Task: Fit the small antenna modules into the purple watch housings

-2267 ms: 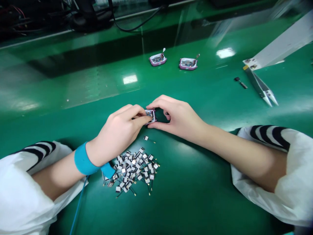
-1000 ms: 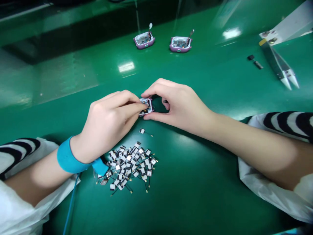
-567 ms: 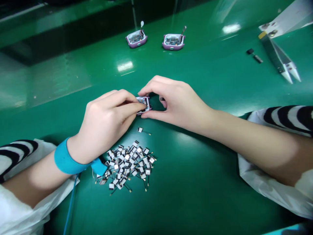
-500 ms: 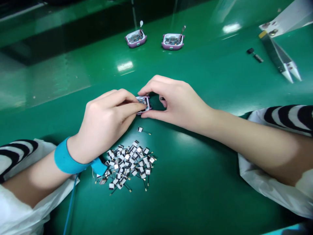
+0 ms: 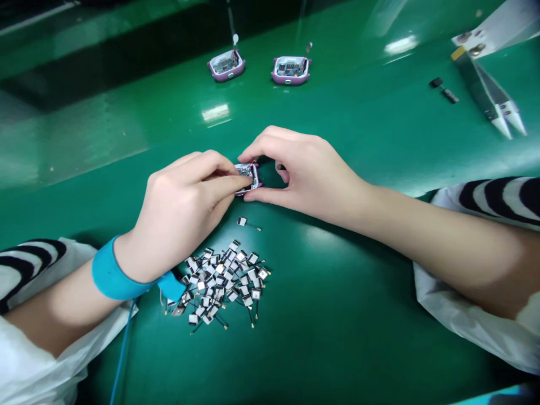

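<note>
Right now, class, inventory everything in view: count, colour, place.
held case: one, purple, between hands
far cases: two, purple, beyond
loose part: one, white-black, near hands
piled parts: many, white-black, near side
tweezers: one, silver, right
small piece: one, black, beside tweezers
bracket: one, white, far right
cord: one, blue, near left
tabletop: one, green, beneath
wristband: one, turquoise, left wrist
sleeves: two, white-black, forearms
left hand: one, bare, at case
right hand: one, bare, at case

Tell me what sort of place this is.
Probably an electronics assembly bench: open purple cases show circuit boards, small wired parts lie heaped on the green surface, and the left wrist wears a corded blue band.
</note>
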A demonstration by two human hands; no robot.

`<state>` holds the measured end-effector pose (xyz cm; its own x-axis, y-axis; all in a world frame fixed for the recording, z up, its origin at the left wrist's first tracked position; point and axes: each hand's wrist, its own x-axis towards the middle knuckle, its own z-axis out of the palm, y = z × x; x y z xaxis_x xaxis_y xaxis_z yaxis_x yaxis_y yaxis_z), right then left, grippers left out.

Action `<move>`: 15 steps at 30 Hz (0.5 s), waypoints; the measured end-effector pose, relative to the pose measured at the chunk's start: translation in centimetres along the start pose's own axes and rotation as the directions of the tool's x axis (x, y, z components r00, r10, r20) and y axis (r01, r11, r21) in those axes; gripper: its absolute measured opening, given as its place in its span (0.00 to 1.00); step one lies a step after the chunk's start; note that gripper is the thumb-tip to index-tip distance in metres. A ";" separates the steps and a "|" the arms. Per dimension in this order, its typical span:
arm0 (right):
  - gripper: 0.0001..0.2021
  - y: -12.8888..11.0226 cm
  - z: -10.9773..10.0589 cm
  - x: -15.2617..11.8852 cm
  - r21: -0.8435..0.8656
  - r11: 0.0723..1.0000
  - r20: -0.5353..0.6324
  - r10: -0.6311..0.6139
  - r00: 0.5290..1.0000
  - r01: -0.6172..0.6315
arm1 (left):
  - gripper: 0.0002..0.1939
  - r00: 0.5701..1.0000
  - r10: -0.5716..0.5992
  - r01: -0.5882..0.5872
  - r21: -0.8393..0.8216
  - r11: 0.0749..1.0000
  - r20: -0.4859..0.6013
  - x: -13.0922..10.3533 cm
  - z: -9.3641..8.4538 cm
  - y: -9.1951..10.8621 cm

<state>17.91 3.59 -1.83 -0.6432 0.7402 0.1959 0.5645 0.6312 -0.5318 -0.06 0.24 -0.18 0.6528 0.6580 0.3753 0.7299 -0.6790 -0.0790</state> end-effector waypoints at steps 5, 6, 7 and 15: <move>0.18 0.1 0.0 -0.1 0.004 1.000 -0.013 -0.013 1.000 0.013 | 0.08 1.000 0.011 -0.011 -0.014 1.000 0.016 0.0 -0.1 0.0; 0.18 0.1 0.0 -0.1 0.005 1.000 -0.012 -0.012 1.000 0.012 | 0.08 1.000 0.010 -0.009 -0.020 1.000 0.016 0.0 -0.1 0.0; 0.18 0.1 0.0 -0.1 0.006 1.000 -0.008 -0.010 1.000 0.010 | 0.08 1.000 0.004 -0.003 -0.026 1.000 0.020 -0.1 -0.2 0.0; 0.18 0.0 -0.1 0.0 0.002 1.000 -0.001 -0.003 1.000 0.003 | 0.08 1.000 0.008 -0.008 -0.010 1.000 0.003 -0.1 -0.2 0.0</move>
<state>17.99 3.58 -1.77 -0.6442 0.7388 0.1978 0.5620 0.6327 -0.5328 -0.20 0.12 0.00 0.6591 0.6536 0.3721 0.7227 -0.6873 -0.0728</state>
